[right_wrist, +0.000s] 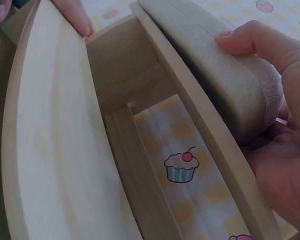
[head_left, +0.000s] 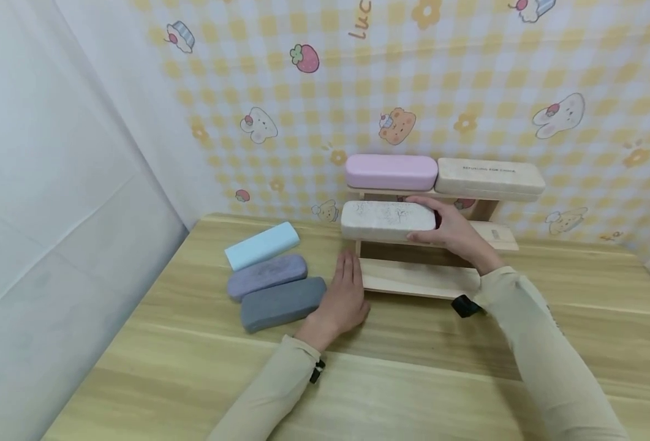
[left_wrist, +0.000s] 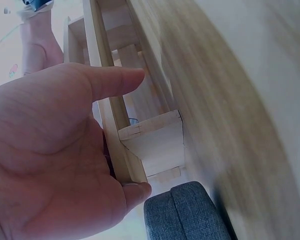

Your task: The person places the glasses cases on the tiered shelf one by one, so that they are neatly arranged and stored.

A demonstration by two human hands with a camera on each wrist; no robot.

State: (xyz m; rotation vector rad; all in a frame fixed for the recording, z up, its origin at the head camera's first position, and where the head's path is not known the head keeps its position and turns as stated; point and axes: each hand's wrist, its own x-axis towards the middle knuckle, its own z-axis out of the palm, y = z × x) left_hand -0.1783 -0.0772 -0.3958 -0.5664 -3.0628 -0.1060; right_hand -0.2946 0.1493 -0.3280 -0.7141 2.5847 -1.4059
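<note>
My right hand (head_left: 457, 231) grips the right end of a white glasses case (head_left: 382, 220) with black line drawings, thumb in front and fingers behind. The case lies along the middle tier of a stepped wooden rack (head_left: 418, 277). The right wrist view shows the case (right_wrist: 210, 65) right at that tier's front edge. My left hand (head_left: 343, 300) rests with straight fingers against the left end of the rack's lowest tier. A dark grey-blue glasses case (head_left: 283, 304) lies just left of this hand. In the left wrist view, the left thumb stretches across the tier's edge.
A pink glasses case (head_left: 392, 171) and a beige one (head_left: 490, 177) stand side by side on the top tier. Left of the rack, a light blue case (head_left: 263, 246) and a purple-grey case (head_left: 266, 275) lie on the wooden table (head_left: 192, 343). A checked cloth (head_left: 302, 122) hangs behind.
</note>
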